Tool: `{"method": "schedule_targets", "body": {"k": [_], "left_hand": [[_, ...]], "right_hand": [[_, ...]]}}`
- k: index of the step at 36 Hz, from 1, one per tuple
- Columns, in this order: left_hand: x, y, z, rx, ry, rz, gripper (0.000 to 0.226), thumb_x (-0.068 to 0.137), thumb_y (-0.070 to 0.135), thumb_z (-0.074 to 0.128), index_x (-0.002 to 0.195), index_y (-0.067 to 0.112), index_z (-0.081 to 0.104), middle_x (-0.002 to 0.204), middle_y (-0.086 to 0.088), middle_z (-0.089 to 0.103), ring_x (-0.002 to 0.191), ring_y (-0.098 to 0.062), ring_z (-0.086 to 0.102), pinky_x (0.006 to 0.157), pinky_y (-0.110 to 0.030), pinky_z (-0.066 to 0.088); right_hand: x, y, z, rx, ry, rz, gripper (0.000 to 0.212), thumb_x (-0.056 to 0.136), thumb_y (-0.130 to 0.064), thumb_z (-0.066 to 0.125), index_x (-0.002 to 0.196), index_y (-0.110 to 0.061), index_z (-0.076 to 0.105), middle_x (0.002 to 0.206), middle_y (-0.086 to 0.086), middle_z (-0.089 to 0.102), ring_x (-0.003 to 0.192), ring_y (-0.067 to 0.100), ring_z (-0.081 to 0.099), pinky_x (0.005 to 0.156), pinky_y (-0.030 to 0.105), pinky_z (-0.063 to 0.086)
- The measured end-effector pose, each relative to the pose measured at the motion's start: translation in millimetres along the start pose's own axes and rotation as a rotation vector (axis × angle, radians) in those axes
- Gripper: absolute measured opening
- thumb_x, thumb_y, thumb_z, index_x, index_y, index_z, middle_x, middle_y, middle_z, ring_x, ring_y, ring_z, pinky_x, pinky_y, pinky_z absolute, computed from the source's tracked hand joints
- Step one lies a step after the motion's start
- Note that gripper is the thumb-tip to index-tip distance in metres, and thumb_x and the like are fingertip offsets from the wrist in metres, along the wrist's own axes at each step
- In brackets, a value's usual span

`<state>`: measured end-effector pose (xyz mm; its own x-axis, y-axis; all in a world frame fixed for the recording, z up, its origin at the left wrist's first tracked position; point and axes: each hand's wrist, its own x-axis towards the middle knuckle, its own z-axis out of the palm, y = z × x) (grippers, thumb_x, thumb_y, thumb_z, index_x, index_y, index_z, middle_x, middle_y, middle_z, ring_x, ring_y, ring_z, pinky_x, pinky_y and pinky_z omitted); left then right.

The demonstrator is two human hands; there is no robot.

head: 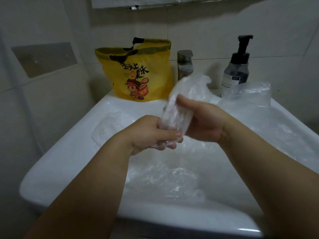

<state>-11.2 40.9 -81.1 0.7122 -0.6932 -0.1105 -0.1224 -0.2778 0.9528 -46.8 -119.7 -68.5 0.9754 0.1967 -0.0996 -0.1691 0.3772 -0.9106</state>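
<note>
A clear plastic bag [183, 100], bunched into a long roll, is held above a white sink [72, 152]. My left hand [151, 133] grips its lower end with fingers curled round the plastic. My right hand [205, 121] grips the roll's middle from the right, thumb on top. The bag's upper end is blurred and flares out near the tap [185, 63].
More clear plastic lies in the basin [172, 180], on the left rim [105, 128] and at the right rim [248, 95]. A yellow printed bag [138, 73] stands at the back left. A pump bottle [237, 66] stands at the back right. Tiled walls enclose the sink.
</note>
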Motion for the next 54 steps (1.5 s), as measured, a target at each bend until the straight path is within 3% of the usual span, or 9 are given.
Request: {"method": "schedule_targets", "body": {"k": [11, 14, 20, 26, 34, 38, 42, 46, 54], "left_hand": [[2, -11, -4, 0.187, -0.017, -0.11, 0.018, 0.08, 0.015, 0.077, 0.097, 0.011, 0.074, 0.087, -0.006, 0.074, 0.081, -0.019, 0.068, 0.066, -0.022, 0.052], [3, -5, -2, -0.011, 0.001, -0.015, 0.034, 0.069, 0.024, 0.084, 0.1, 0.02, 0.072, 0.099, -0.003, 0.075, 0.097, -0.021, 0.07, 0.09, -0.036, 0.053], [6, 3, -4, -0.28, 0.209, 0.092, 0.014, 0.083, 0.009, 0.067, 0.096, 0.009, 0.071, 0.086, -0.011, 0.073, 0.077, -0.018, 0.068, 0.075, -0.03, 0.056], [8, 4, -10, -0.452, 0.316, 0.093, 0.032, 0.085, 0.011, 0.067, 0.116, 0.002, 0.065, 0.116, -0.022, 0.068, 0.111, -0.038, 0.063, 0.098, -0.051, 0.05], [9, 1, -18, -0.595, 0.181, -0.105, 0.044, 0.086, 0.02, 0.06, 0.127, 0.003, 0.059, 0.124, -0.018, 0.065, 0.118, -0.032, 0.061, 0.103, -0.046, 0.047], [15, -4, -24, -0.743, 0.371, -0.23, 0.031, 0.094, 0.007, 0.054, 0.124, 0.001, 0.061, 0.119, -0.015, 0.067, 0.113, -0.026, 0.063, 0.09, -0.035, 0.054], [20, -10, -32, -0.877, 0.485, -0.28, 0.016, 0.092, 0.003, 0.059, 0.106, 0.003, 0.066, 0.1, -0.012, 0.072, 0.094, -0.019, 0.069, 0.097, -0.036, 0.05], [18, -11, -35, -0.931, 0.532, -0.333, 0.012, 0.088, 0.003, 0.064, 0.099, 0.002, 0.068, 0.084, -0.01, 0.074, 0.065, -0.016, 0.07, 0.08, -0.028, 0.055], [14, -6, -26, -0.772, 0.522, -0.259, 0.02, 0.084, -0.012, 0.059, 0.072, 0.004, 0.06, 0.05, -0.002, 0.063, 0.041, -0.008, 0.061, 0.042, -0.015, 0.05]], "right_hand": [[-10, -14, -6, 0.086, 0.133, -0.128, 0.031, 0.097, -0.035, 0.046, 0.109, -0.011, 0.062, 0.091, 0.005, 0.07, 0.089, 0.02, 0.066, 0.086, 0.037, 0.051], [-8, -12, -6, 0.024, 0.097, -0.102, 0.039, 0.094, -0.037, 0.048, 0.12, -0.011, 0.058, 0.103, 0.01, 0.07, 0.096, 0.024, 0.069, 0.082, 0.039, 0.055], [-5, -3, 2, -0.126, -0.018, -0.049, 0.053, 0.087, -0.038, 0.051, 0.128, -0.006, 0.053, 0.117, 0.015, 0.067, 0.107, 0.029, 0.065, 0.09, 0.038, 0.055], [-1, -1, 4, -0.233, 0.169, -0.187, 0.043, 0.09, 0.001, 0.057, 0.131, -0.003, 0.048, 0.114, 0.016, 0.067, 0.096, 0.028, 0.07, 0.079, 0.037, 0.059], [-6, 2, 12, -0.306, 0.107, -0.165, 0.084, 0.092, -0.009, 0.058, 0.152, -0.038, 0.007, 0.126, 0.009, 0.061, 0.093, 0.028, 0.071, 0.081, 0.042, 0.058], [-6, 0, 11, -0.535, 0.192, -0.267, 0.073, 0.095, -0.002, 0.044, 0.148, -0.045, 0.018, 0.127, 0.002, 0.055, 0.091, 0.023, 0.067, 0.077, 0.036, 0.058], [-9, 13, 10, -1.241, 0.157, -0.362, 0.08, 0.087, 0.01, 0.047, 0.14, -0.049, 0.033, 0.147, -0.009, 0.032, 0.131, 0.011, 0.037, 0.097, 0.022, 0.043], [-10, 19, 17, -1.335, 0.056, -0.455, 0.07, 0.087, -0.01, 0.067, 0.122, -0.059, 0.032, 0.159, -0.005, 0.012, 0.145, 0.013, 0.015, 0.105, 0.023, 0.032], [-15, 13, 26, -1.193, 0.087, -0.552, 0.02, 0.093, -0.027, 0.058, 0.107, -0.018, 0.071, 0.102, -0.02, 0.064, 0.097, -0.004, 0.057, 0.083, 0.01, 0.042]]}}
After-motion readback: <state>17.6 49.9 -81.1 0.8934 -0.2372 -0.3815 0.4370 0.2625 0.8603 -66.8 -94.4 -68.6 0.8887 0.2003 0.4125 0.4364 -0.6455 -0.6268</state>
